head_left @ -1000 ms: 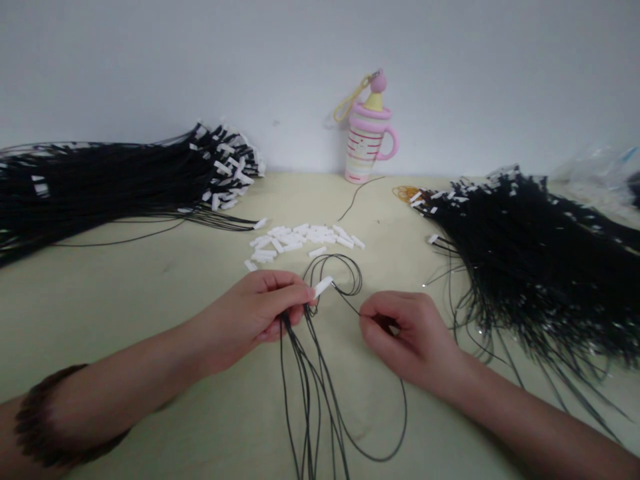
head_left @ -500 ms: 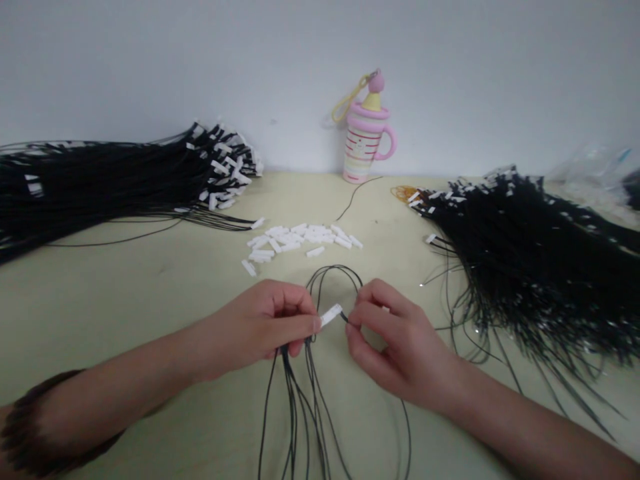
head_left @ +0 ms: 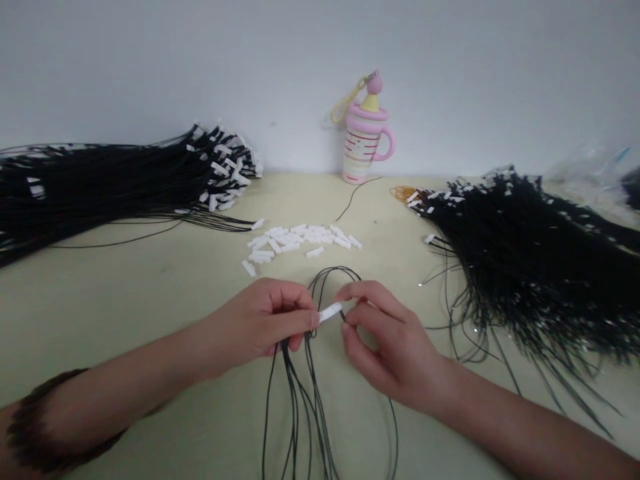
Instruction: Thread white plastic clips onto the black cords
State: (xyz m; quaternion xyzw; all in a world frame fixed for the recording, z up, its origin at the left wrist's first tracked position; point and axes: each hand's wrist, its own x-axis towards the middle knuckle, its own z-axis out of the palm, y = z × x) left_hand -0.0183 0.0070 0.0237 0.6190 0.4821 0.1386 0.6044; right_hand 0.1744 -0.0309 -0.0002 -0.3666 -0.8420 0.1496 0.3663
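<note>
A white plastic connector (head_left: 331, 311) is pinched by one end between the thumb and forefinger of my left hand (head_left: 273, 323). Several thin black wires (head_left: 293, 407) hang from beneath that hand, and some loop up behind the connector. My right hand (head_left: 387, 337) is closed on a black wire (head_left: 343, 315) at the connector's right end. Its forefinger reaches over and rests at the connector's top right corner. How deep the wire sits in the connector cannot be made out. Just beyond both hands lies a pile of loose white connectors (head_left: 295, 239).
On the left lies a thick bundle of black wires (head_left: 115, 180) with white connectors at its ends. Another large bundle of black wires (head_left: 540, 260) spreads on the right, loose ends towards me. A pink cup-shaped bottle (head_left: 361, 143) stands by the wall, near a clear plastic bag (head_left: 590, 173).
My right forefinger has stretched out to the connector's end, and the right hand has shifted slightly left. My left hand keeps its grip with barely any motion.
</note>
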